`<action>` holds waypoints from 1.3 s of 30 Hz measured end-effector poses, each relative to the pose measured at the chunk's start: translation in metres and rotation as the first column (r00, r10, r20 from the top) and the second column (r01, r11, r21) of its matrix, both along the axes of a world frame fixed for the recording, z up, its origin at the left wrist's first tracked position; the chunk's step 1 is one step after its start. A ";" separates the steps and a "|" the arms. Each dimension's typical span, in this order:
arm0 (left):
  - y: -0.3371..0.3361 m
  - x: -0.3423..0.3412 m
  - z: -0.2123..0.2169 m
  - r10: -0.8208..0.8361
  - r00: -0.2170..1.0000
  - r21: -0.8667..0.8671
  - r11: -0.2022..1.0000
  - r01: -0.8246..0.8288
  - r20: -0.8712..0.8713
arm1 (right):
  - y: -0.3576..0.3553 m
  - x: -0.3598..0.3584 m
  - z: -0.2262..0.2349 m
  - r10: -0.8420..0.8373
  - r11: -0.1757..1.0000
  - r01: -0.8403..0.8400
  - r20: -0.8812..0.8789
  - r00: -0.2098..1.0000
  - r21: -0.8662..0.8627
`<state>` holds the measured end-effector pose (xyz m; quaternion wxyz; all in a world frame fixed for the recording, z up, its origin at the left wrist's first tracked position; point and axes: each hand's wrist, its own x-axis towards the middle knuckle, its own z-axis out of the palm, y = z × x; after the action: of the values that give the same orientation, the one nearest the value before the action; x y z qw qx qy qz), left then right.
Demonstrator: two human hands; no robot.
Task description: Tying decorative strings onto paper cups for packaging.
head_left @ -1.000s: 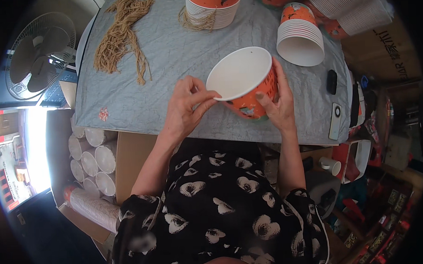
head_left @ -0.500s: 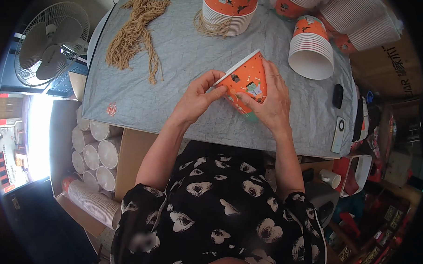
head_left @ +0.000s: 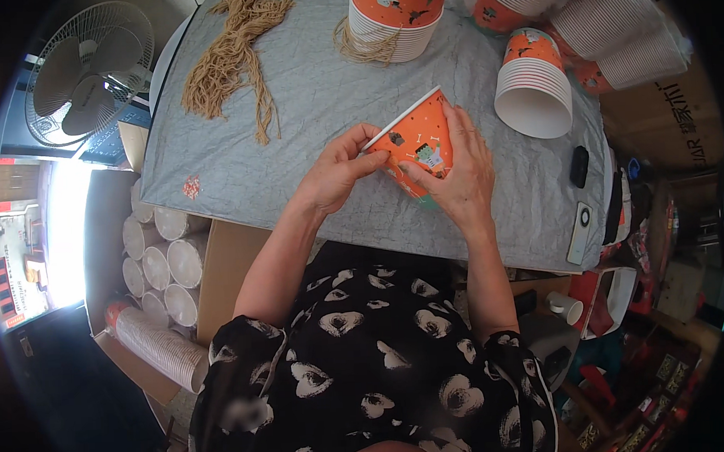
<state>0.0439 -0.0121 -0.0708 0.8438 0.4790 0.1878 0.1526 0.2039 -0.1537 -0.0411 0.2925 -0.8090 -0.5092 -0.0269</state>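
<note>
Tub [head_left: 423,148] tilted between two hands, rim pinched

Left hand [head_left: 336,169]: thumb and fingers closed on the left end of the white rim [head_left: 406,116]. Whether they also grip any cord, I can't tell. Right hand [head_left: 464,171]: clamped around the orange wall, thumb across the near side, fingers over the right side. Tub sits above the near half of the grey-covered table [head_left: 297,200], mouth turned up and away from me; base contact unclear.

Stage, by my reading: rim handling, right hand bracing, left at the edge. Next move seems to call for a firm right-hand brace and fine left fingertip control, without denting the wall.

Farther out: stacked tubs [head_left: 395,25] with looped cord [head_left: 373,46] against them; tan cord bundle [head_left: 225,67] to the left; another stack [head_left: 532,84] tipped toward the person, to the right. Fan [head_left: 91,76] beyond the table's left edge.
</note>
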 end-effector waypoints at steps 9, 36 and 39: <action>-0.005 0.007 -0.002 0.096 0.990 -0.084 0.991 -0.105 -0.103 | -0.002 0.001 -0.005 -0.016 1.000 0.016 0.001 1.000 0.014; -0.003 0.027 0.020 0.016 0.999 0.608 0.794 0.010 -0.037 | -0.009 0.059 0.061 0.252 0.968 -0.248 -0.159 0.955 0.043; 0.007 0.030 0.011 -0.088 0.996 0.553 0.829 0.079 -0.010 | -0.012 0.061 0.063 0.226 0.972 -0.236 -0.223 0.948 -0.019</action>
<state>0.0734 -0.0049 -0.0596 0.6767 0.7088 0.1082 0.1672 0.2651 -0.1653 0.0221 0.3296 -0.7483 -0.5654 0.1083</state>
